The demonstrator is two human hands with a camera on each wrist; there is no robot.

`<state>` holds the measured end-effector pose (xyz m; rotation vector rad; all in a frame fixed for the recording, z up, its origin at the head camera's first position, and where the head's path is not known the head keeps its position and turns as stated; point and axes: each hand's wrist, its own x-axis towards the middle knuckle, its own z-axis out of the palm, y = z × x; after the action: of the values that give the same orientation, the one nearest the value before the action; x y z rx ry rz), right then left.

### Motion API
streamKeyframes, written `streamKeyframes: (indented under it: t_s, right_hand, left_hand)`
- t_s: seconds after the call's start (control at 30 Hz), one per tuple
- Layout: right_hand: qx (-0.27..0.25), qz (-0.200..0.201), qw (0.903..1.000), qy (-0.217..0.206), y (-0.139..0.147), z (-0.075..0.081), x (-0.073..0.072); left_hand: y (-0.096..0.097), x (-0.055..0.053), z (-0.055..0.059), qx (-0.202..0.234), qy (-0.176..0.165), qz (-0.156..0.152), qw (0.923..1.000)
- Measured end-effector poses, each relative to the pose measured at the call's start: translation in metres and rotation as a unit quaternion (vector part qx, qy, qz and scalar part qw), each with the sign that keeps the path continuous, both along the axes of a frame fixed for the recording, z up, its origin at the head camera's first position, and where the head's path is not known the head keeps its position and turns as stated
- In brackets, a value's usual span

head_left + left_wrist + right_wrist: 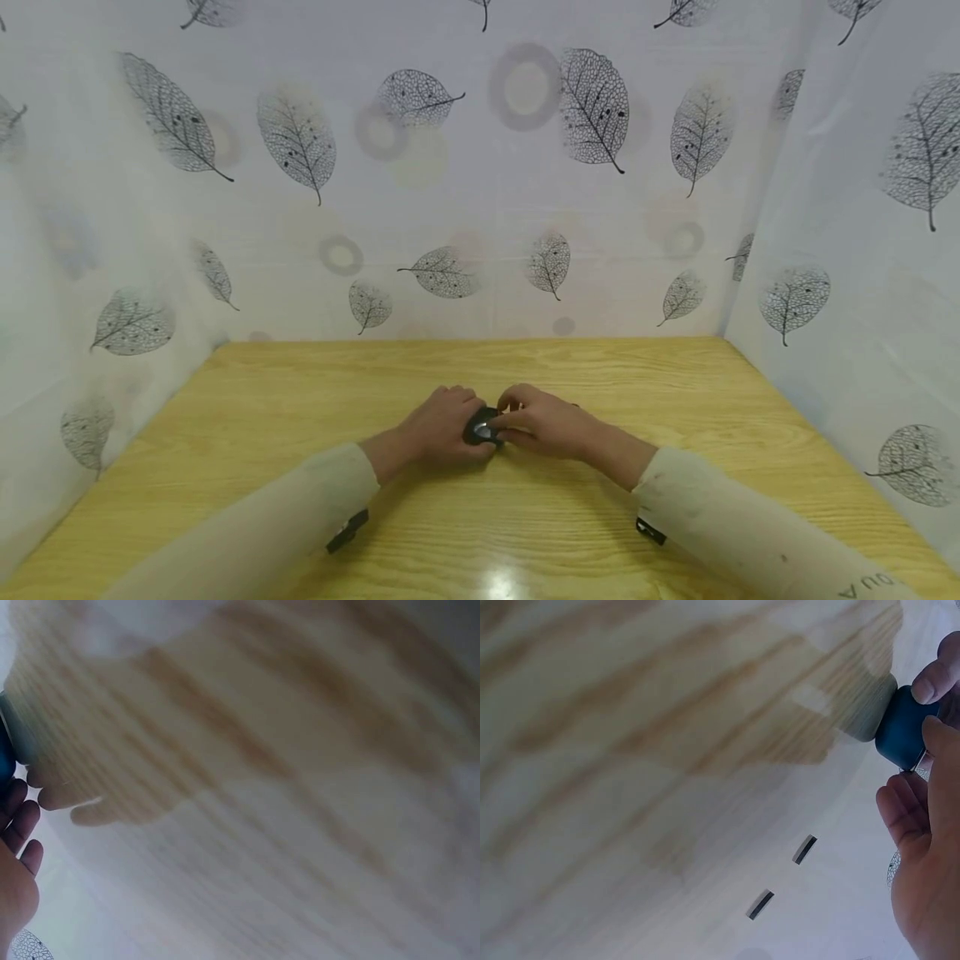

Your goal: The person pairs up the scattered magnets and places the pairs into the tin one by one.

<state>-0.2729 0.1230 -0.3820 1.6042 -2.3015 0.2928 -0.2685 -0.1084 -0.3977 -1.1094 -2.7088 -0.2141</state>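
In the head view, pale sheeting [465, 200] printed with veined leaves is hung behind a glossy, wood-grained table [480, 367]. By the curled left hand [447, 427] a rounded dark object [472, 428] is held, near the table's middle; it is touched by the right hand [553, 425], whether pinched cannot be told. Smooth blue is seen from the right wrist; a silvery patch is borne on its face.

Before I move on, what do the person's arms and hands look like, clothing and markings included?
The left hand and right hand are bare, without gloves. The left sleeve and right sleeve are pale beige and long, ending short of the hands. A small black piece shows beneath each, near its end. Dark lettering marks the right sleeve.
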Motion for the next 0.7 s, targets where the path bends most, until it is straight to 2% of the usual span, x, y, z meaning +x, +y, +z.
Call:
streamKeyframes:
  t_s: [0.17,0.37,0.47,0.7]
  right_hand:
    - [0.005,-0.013,0.9997,0.021,-0.0001,-0.0001,-0.0002]
    - [-0.031,-0.016,0.9985,0.043,0.0007,-0.0003,0.0005]
    - [-0.043,-0.011,0.9985,0.034,0.0013,0.0002,0.0]
    - [-0.039,-0.017,0.9988,-0.022,0.0024,0.0011,-0.0015]
  left_hand:
    - [-0.0001,0.0002,0.0009,-0.001,-0.005,0.002,1.0]
    - [0.0008,0.0013,0.0001,-0.001,-0.01,0.006,0.9999]
    - [0.0012,0.001,0.0004,0.0,-0.012,0.007,0.9999]
    - [0.0013,-0.0004,-0.0003,0.005,-0.01,0.008,0.9999]
